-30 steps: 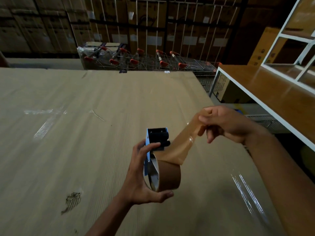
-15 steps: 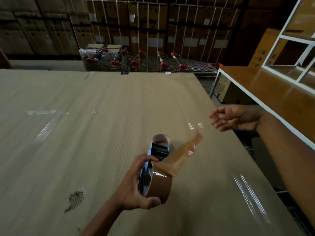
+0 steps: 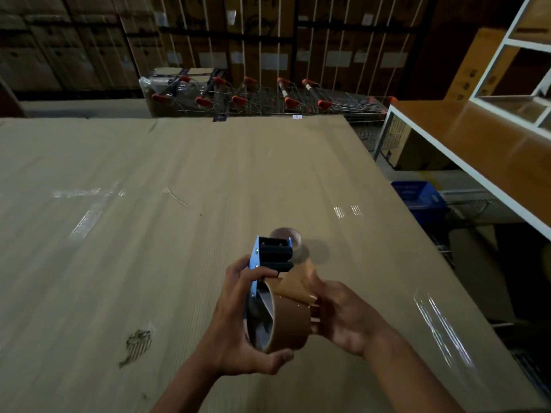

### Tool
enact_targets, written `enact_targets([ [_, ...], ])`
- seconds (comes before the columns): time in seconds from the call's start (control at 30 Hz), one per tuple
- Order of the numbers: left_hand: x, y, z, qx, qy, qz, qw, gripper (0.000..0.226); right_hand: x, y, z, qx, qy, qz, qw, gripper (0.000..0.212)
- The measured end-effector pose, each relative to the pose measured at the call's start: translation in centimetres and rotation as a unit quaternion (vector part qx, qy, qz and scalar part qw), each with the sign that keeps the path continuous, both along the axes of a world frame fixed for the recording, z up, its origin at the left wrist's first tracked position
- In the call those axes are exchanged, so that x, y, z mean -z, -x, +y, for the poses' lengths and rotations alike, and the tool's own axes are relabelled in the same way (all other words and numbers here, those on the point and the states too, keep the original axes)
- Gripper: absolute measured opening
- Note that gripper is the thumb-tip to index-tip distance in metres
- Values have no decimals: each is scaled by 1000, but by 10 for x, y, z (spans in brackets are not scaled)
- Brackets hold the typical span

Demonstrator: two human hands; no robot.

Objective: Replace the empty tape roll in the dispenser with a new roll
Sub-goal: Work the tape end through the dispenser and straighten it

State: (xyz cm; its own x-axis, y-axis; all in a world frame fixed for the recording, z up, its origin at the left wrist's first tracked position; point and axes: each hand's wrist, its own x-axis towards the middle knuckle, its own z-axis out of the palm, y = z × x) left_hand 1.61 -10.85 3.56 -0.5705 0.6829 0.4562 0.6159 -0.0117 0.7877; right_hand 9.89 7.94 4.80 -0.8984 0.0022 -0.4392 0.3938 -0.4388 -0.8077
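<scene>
One dispenser (image 3: 268,263), gripped in the left hand (image 3: 238,332), carries one brown tape roll (image 3: 286,323); the right hand (image 3: 343,314), earlier away and open, now pinches its loose end. Beyond, one empty core (image 3: 287,236) lies on the cardboard surface (image 3: 149,234).

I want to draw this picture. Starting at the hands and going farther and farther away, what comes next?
Brown tape roll held in the hands → black-and-blue dispenser head → empty roll standing on the cardboard → shopping carts → stacked boxes at the back.
</scene>
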Motion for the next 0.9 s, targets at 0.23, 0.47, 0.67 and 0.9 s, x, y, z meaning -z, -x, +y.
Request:
enact_targets([
  [0.23, -2, -7, -3, 7, 36, 39, 999, 95, -13, 8, 1, 107, 54, 17, 993, 63],
  [0.47, -3, -3, 1, 1, 6, 47, 999, 97, -21, 11, 5, 165, 13, 0, 986, 11],
  [0.67, -5, -2, 3, 1, -10, 51, 999, 95, -26, 13, 2, 152, -114, 36, 981, 13],
  [0.9, -4, -2, 7, 7, -10, 39, 999, 95, -32, 16, 2, 173, -229, 93, 953, 15],
])
